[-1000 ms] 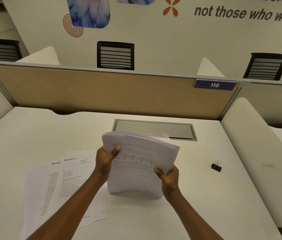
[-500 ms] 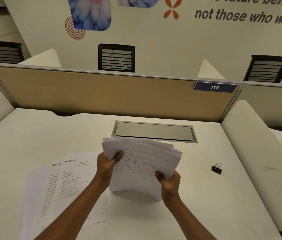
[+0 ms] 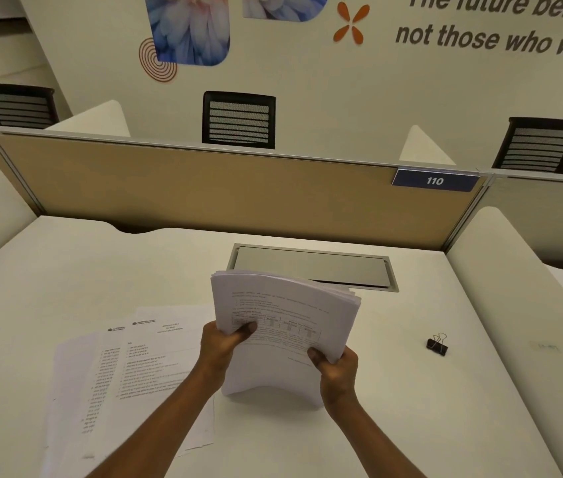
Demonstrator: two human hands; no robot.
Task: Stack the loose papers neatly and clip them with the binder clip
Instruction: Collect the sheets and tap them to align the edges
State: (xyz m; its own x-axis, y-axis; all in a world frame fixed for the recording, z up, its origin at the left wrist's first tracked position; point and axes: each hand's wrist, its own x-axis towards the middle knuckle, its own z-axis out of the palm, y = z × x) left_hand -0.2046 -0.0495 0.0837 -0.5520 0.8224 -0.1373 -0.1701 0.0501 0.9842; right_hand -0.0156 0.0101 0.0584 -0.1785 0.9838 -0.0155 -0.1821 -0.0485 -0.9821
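Observation:
A thick stack of printed papers (image 3: pixel 285 315) stands upright on its bottom edge on the white desk (image 3: pixel 66 281), bowed and with uneven top edges. My left hand (image 3: pixel 221 346) grips its left side, thumb across the front sheet. My right hand (image 3: pixel 337 369) grips its lower right edge. A few loose printed sheets (image 3: pixel 128 374) lie flat on the desk to the left, partly under my left forearm. A black binder clip (image 3: pixel 437 345) with wire handles sits on the desk to the right, apart from both hands.
A metal cable hatch (image 3: pixel 311 267) is set in the desk just behind the stack. A tan partition (image 3: pixel 204 191) closes the back, and padded white dividers (image 3: pixel 528 305) rise on both sides. Black chairs stand beyond the partition.
The stack has dropped slightly and its bottom edge now rests on the desk; both hands keep the same grip. The clip and loose sheets have not moved.

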